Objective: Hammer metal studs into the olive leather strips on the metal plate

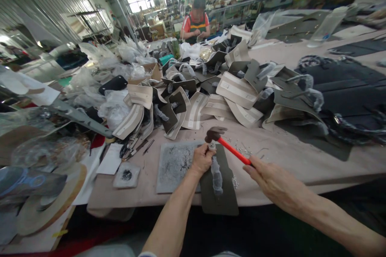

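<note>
My right hand [261,174] is closed round the end of a claw hammer's red handle [233,151]. The hammer's dark head is just over a short metal punch [212,145]; whether they touch I cannot tell. Gripped in the fingers of my left hand [202,159], the punch stands over a dark olive panel [221,198]. A plastic-wrapped handle [216,176] lies along this panel, which hangs partly over the table's front edge. Under the panel's left side is a worn grey slab [173,164]. Small metal rivets [235,182] are scattered right of the panel.
Curved beige and olive panels [238,90] with wrapped handles pile up across the table [301,168]. A small tray [126,175], pens [148,147] and a tape roll [50,204] are on the left. Black bags [352,92] lie right. A co-worker [195,22] sits opposite.
</note>
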`<state>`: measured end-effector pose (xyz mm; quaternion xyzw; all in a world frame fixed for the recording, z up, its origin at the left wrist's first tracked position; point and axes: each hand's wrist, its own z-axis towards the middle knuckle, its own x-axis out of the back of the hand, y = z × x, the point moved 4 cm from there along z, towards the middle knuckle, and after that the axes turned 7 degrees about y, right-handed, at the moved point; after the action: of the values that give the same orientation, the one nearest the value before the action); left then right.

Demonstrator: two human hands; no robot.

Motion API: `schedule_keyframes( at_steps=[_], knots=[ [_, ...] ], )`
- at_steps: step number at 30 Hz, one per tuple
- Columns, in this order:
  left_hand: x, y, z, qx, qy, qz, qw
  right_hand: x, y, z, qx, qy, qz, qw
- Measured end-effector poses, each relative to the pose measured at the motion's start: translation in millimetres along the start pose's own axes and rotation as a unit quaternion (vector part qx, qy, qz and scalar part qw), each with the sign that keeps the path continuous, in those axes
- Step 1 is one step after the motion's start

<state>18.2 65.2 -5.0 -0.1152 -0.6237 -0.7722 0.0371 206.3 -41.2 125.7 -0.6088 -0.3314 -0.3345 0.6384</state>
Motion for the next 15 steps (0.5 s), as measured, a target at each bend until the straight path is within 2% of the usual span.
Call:
schedule_keyframes(
  at_steps=[2, 4, 5, 6, 7, 8, 10, 12, 13, 15],
  knots=[
    [-0.1, -0.9, 0.1, 0.001, -0.003, -0.007, 1.000, 32.2, -19.2, 3.7, 0.009, 0.088, 0.030, 0.996],
    [0.3, -1.0, 0.2, 0.000, -0.002, -0.011, 1.000, 61.5, -34.5, 2.1, -0.004, 0.238, 0.049, 0.970],
    [0.7, -1.0, 0.2, 0.000, 0.000, -0.013, 1.000, 68.2, -37.5, -1.0, -0.013, 0.301, 0.053, 0.952],
    [0.8, -0.9, 0.2, -0.001, 0.000, -0.015, 1.000, 66.8, -37.0, -4.0, -0.015, 0.331, 0.054, 0.942],
    [0.9, -0.9, 0.0, 0.000, 0.001, -0.016, 1.000, 58.1, -33.0, -6.1, -0.010, 0.323, 0.049, 0.945],
    [0.7, -1.1, -0.2, 0.003, 0.000, -0.017, 1.000, 42.5, -26.1, -6.7, 0.004, 0.267, 0.034, 0.963],
    [-0.2, -1.9, -0.7, 0.009, -0.005, -0.021, 1.000, 2.6, -2.8, -8.0, 0.001, 0.086, -0.019, 0.996],
    [-1.3, -2.9, -1.1, 0.013, -0.010, -0.027, 0.999, -25.5, 24.8, -11.2, -0.032, -0.029, -0.075, 0.996],
    [-1.7, -3.2, -1.2, 0.013, -0.011, -0.032, 0.999, -33.0, 37.1, -11.9, -0.046, -0.049, -0.093, 0.993],
    [-1.8, -3.7, -1.4, 0.011, -0.011, -0.037, 0.999, -40.3, 57.4, -11.4, -0.060, -0.050, -0.092, 0.993]
  ],
)
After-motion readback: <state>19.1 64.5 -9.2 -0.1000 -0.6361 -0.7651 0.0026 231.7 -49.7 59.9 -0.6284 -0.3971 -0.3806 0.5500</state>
